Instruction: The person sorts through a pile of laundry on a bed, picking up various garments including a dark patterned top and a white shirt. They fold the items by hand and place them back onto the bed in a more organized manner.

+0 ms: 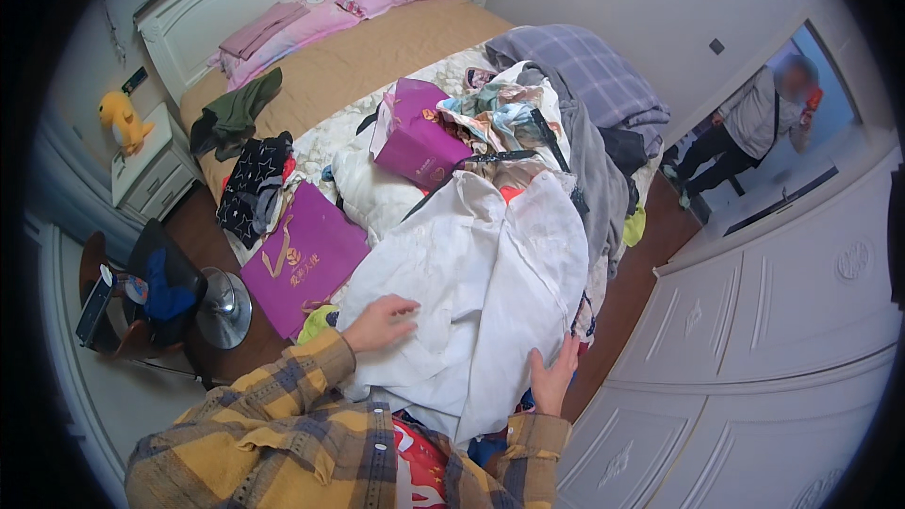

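A white cloth garment lies spread and wrinkled over the near end of the bed, in front of me. Over its left part is my left hand, fingers apart and holding nothing; whether it touches the cloth I cannot tell. At the garment's right edge my right hand has its thumb and fingers apart, with no cloth seen pinched between them. Just beyond the garment are a purple paper bag and a heap of patterned clothes. Another purple paper bag lies flat to the left.
A grey cloth and a folded plaid quilt lie at the bed's right side. Dark star-patterned clothing lies left. A chair stands left, wardrobe doors right. One person is at the doorway.
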Tool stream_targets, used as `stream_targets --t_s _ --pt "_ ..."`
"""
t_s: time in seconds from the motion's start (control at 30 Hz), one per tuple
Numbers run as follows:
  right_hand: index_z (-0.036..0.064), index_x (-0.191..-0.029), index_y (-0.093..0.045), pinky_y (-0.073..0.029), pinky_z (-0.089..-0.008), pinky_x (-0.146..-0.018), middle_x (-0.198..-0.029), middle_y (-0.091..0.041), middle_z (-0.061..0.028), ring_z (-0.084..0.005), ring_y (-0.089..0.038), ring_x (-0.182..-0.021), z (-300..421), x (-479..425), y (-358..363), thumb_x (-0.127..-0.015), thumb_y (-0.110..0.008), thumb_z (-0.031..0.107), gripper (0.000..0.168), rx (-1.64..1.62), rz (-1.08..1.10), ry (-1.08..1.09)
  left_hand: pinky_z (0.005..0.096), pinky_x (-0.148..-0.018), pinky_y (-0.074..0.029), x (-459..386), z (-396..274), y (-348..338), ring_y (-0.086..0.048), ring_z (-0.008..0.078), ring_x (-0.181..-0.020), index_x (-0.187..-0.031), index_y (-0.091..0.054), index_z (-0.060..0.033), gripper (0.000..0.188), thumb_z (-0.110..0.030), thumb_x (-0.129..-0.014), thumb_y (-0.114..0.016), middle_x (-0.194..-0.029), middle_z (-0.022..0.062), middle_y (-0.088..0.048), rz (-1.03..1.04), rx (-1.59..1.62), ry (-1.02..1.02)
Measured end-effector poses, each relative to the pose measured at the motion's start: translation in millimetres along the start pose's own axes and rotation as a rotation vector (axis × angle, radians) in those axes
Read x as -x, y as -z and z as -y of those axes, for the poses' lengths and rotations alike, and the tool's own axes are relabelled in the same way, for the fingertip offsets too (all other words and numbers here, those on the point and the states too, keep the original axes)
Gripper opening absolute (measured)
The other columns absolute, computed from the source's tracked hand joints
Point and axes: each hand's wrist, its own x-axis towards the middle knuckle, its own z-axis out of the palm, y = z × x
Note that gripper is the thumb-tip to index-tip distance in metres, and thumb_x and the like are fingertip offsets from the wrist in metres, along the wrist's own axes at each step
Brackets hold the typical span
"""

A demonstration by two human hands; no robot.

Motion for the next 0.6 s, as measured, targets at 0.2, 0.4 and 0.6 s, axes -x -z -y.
stream_targets --t_s 0.2,0.4,0.6 --pt "-0.006 -0.138 -0.028 -0.026 -0.0402 -0.107 -0.138 -0.034 -0.0302 -0.0383 -0.033 -0.13 -49 -13 -23 -0.079 -0.068 0.035 0.082 -0.268 0.007 -0.281 0.0413 -0.088 -0.031 39 -22 -28 -0.048 0.0265 -0.104 -0.136 -0.039 -0.0121 0.081 -0.039 -0.068 -0.074 -0.111 0.0126 -0.056 0.203 -0.629 -0.318" --pt "-0.008 -0.126 -0.043 -0.036 -0.0365 -0.098 -0.125 -0.05 -0.026 -0.0305 -0.047 -0.118 -43 -13 -15 -0.075 -0.071 0.028 0.068 -0.384 -0.051 -0.411 0.0419 -0.084 -0.033 56 -23 -40 -0.051 0.0254 -0.09 -0.104 -0.063 -0.0092 0.041 -0.03 -0.069 -0.069 -0.085 0.0081 -0.06 0.302 -0.768 -0.261" --pt "-0.004 -0.102 -0.059 -0.041 -0.0448 -0.078 -0.089 -0.058 -0.0175 -0.038 -0.053 -0.088 27 26 22 -0.069 -0.064 0.009 0.036 -0.117 -0.249 0.06 0.0386 -0.079 -0.037 81 -24 -35 -0.051 0.0275 -0.083 -0.094 -0.065 -0.0083 0.025 -0.018 -0.071 -0.065 -0.076 0.0109 -0.056 -0.051 -0.486 -0.233"
